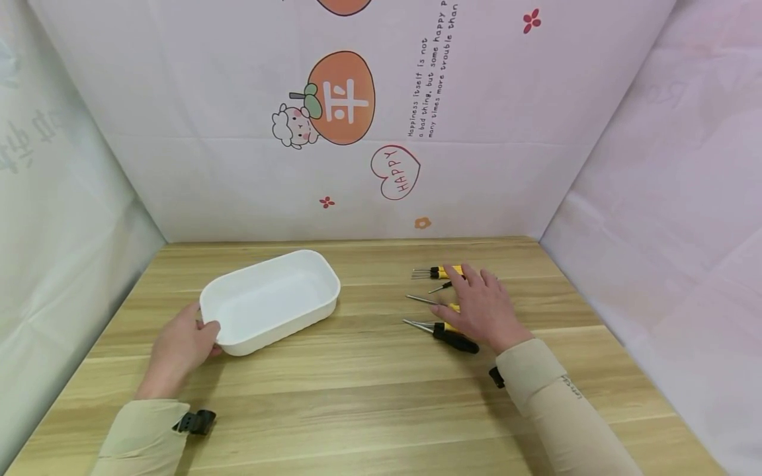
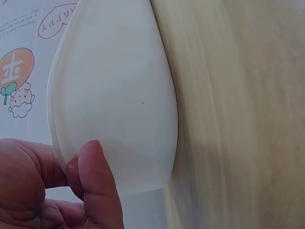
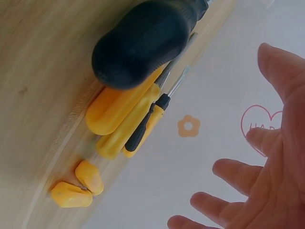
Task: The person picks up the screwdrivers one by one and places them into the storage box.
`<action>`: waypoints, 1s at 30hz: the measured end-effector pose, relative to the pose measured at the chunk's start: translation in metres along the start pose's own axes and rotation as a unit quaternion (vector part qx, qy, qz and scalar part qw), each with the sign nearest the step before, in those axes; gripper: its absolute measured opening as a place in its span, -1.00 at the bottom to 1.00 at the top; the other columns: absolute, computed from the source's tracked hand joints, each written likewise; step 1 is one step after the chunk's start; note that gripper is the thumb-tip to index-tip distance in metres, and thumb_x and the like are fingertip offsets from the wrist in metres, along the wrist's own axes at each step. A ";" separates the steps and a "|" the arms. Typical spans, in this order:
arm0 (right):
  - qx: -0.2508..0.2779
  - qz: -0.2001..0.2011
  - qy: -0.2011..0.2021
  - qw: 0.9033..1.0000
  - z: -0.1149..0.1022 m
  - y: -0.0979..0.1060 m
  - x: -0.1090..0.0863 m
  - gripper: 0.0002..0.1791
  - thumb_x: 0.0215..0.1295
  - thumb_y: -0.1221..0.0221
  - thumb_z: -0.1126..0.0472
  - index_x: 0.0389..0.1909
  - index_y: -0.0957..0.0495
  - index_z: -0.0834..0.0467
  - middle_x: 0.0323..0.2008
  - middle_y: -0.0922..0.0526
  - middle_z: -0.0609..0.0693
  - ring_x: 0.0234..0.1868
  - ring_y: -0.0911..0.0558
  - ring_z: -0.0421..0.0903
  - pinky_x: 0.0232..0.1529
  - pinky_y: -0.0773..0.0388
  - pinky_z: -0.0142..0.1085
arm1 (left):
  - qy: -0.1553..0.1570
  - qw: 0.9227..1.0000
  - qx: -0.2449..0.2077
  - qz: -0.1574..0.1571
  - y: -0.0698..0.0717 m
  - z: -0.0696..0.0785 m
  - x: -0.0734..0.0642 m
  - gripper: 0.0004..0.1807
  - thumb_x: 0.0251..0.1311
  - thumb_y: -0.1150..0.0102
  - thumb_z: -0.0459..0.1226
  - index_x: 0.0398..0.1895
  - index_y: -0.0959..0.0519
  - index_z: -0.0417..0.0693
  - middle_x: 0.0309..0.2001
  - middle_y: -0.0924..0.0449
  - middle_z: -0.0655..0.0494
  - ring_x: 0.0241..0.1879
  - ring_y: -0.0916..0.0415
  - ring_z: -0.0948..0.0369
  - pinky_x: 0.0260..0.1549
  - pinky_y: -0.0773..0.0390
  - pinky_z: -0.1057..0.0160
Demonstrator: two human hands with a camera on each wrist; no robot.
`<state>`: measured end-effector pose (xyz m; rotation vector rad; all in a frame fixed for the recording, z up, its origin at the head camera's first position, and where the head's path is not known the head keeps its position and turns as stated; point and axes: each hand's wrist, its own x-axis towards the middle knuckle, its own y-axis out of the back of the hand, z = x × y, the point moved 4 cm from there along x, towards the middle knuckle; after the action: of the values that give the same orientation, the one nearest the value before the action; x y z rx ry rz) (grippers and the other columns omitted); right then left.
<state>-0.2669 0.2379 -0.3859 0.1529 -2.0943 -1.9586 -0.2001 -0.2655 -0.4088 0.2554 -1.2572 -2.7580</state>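
Observation:
A white rectangular plastic basin (image 1: 286, 328) sits on the left part of the table. At its near left corner my left hand (image 1: 181, 344) pinches the rim, thumb on one side and fingers on the other; in the left wrist view the pinched wall (image 2: 114, 95) fills the middle. My right hand (image 1: 485, 307) hovers over a group of screwdrivers with its fingers spread and nothing held. Closest to me lies a black-handled screwdriver (image 1: 457, 340). Beyond it are several yellow-handled screwdrivers (image 3: 126, 126) and a small black one (image 3: 139, 131), partly hidden by the hand in the head view.
Two yellow pieces (image 3: 71, 194) lie past the screwdrivers in the right wrist view. The wooden table (image 1: 333, 396) ends at a printed white cloth (image 1: 238, 185) behind, with more cloth hanging on both sides. Dark wrist cameras sit at both sleeves.

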 end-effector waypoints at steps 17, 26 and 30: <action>-0.003 -0.028 0.011 1.000 0.003 -0.003 -0.006 -0.12 0.41 -0.22 -0.30 0.58 -0.27 0.09 0.42 -0.46 0.28 0.34 -0.45 0.43 0.33 -0.38 0.34 | -0.017 0.999 -0.028 -0.004 -0.008 0.009 -0.004 -0.31 0.43 0.10 -0.26 0.57 -0.12 -0.39 -0.16 -0.63 -0.22 -0.38 -0.72 0.16 -0.36 -0.63 0.24; -0.008 -0.042 0.018 0.999 0.006 -0.004 -0.008 -0.29 0.44 -0.26 -0.21 0.46 -0.45 0.09 0.32 -0.57 0.28 0.31 -0.52 0.37 0.31 -0.42 0.33 | -0.034 0.999 -0.011 -0.009 -0.011 0.014 -0.005 -0.30 0.41 0.08 -0.26 0.57 -0.15 -0.35 -0.19 -0.65 -0.17 -0.39 -0.69 0.14 -0.36 -0.56 0.22; -0.006 -0.047 0.027 0.999 0.007 -0.005 -0.008 -0.34 0.43 -0.30 -0.12 0.43 -0.48 0.08 0.25 -0.63 0.26 0.21 -0.61 0.33 0.21 -0.53 0.29 | -0.039 0.999 -0.013 -0.014 -0.013 0.016 -0.005 -0.29 0.41 0.08 -0.27 0.59 -0.12 -0.37 -0.15 -0.66 -0.21 -0.36 -0.70 0.14 -0.35 -0.58 0.23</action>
<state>-0.2611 0.2463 -0.3918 0.3026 -2.0752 -1.9970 -0.1983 -0.2443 -0.4079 0.1673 -1.2450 -2.8317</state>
